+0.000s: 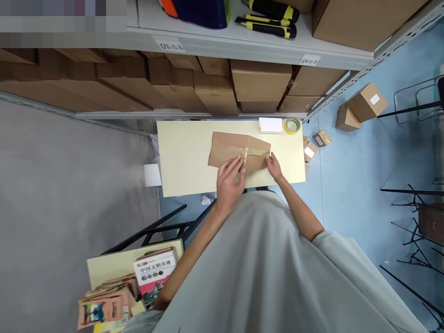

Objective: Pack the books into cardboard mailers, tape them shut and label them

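Head view: the left hand [229, 184], fingers loosely spread, rests on the cardboard piece [227, 147] at mid-table [183, 159]. Tape [256, 152] seems already laid toward its right; whether any remains, unclear. The right hand [274, 167] pinches its right end.

Yellow tabletop [187, 157], brown cardboard [225, 147]
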Available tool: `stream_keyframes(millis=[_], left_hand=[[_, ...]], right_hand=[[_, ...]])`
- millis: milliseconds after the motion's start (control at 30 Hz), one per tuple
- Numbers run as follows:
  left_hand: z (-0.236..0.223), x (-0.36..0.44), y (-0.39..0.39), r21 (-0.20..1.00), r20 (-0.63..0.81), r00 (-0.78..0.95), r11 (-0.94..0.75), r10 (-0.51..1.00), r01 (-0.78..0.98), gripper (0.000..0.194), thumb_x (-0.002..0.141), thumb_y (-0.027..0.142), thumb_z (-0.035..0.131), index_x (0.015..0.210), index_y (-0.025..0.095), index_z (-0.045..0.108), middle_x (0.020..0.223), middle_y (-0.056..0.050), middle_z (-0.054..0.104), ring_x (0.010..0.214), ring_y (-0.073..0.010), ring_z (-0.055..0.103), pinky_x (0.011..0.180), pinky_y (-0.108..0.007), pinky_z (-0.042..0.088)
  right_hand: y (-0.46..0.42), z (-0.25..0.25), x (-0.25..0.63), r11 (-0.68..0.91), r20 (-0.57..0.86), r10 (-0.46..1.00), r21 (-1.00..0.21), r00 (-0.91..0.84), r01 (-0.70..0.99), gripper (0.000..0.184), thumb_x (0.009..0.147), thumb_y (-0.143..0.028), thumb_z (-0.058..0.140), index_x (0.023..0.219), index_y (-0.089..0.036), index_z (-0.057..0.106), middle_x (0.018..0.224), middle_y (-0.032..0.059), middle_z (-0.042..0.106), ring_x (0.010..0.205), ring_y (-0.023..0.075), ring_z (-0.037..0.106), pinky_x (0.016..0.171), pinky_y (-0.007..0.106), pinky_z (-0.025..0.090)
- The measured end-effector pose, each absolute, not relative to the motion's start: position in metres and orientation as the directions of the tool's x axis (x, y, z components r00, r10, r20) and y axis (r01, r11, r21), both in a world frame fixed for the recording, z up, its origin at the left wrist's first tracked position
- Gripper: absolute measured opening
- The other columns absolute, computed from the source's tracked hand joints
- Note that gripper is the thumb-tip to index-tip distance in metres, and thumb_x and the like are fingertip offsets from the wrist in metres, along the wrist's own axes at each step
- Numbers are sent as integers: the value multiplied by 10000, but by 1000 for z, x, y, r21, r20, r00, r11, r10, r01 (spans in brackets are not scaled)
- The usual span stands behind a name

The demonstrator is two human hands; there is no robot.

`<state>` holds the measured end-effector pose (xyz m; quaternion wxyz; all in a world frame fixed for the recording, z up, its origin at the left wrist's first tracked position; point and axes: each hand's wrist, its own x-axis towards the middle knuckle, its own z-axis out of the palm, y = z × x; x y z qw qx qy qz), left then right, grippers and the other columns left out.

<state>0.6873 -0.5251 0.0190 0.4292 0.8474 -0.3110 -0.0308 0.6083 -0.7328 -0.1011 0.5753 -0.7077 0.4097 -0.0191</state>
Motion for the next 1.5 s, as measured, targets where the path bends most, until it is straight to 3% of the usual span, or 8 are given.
stream_keyframes(millis=[133,233,433,567,667,867,1033,1500], left_hand=[[13,677,-530,774,184,698,-335,-692,-537,389,1151,367,516,1443,246,743,1499,-105,750,1416,-273,676,1223,-521,561],[6,683,-529,790,156,727,-358,-668,-498,440,1162,409,483,1520,242,678,1582,-129,688,1517,-287,608,1295,-546,491],[-3,711,-530,780,43,697,-412,-716,-472,884,1125,634,486,1805,152,189,1879,-228,168,1762,-350,166,1417,-595,243],[-6,704,-529,732,37,628,-407,-777,-547,902,1100,653,520,1790,139,249,1876,-241,153,1770,-373,45,1406,-641,213],[-11,690,-522,680,26,624,-444,-781,-584,892,1089,624,561,1773,111,305,1867,-259,161,1765,-389,13,1400,-657,206],[-20,679,-513,618,-28,588,-476,-808,-625,759,1147,485,457,1778,93,306,1842,-232,277,1762,-349,105,1419,-617,181],[-13,699,-525,584,-62,562,-487,-825,-650,862,1123,522,496,1798,62,220,1860,-241,198,1765,-368,78,1423,-631,121],[-4,699,-548,553,-73,567,-506,-820,-661,882,1108,437,504,1796,18,147,1865,-269,135,1765,-388,45,1417,-661,114]], right_hand=[[-736,-57,597,-25,-391,-646,-847,655,-531,1126,990,-931,416,1790,-147,299,1835,183,350,1686,339,380,1396,532,287],[-735,-26,588,-152,-296,-628,-860,720,-487,1009,1060,-866,368,1804,-190,284,1847,120,345,1729,292,306,1430,495,234],[-725,-19,581,-477,-114,-610,-738,784,-478,846,1159,-691,249,1811,-153,212,1868,163,270,1744,283,265,1423,519,286],[-711,-22,577,-566,-48,-593,-685,804,-458,702,1189,-547,298,1819,-268,165,1898,141,133,1738,302,275,1359,562,414],[-702,-20,574,-602,-3,-586,-669,811,-437,659,1197,-499,310,1801,-253,217,1862,179,181,1727,299,299,1346,555,440],[-701,-14,577,-688,26,-519,-607,855,-399,616,1198,-467,318,1693,-126,448,1767,253,390,1730,329,290,1400,581,335],[-705,-10,578,-795,-63,-357,-503,932,-338,685,1191,-480,317,1786,-140,325,1841,173,339,1757,315,221,1433,590,220],[-698,-4,593,-809,-85,-364,-465,927,-360,687,1188,-441,338,1812,-162,265,1873,125,249,1772,335,141,1433,637,149]])
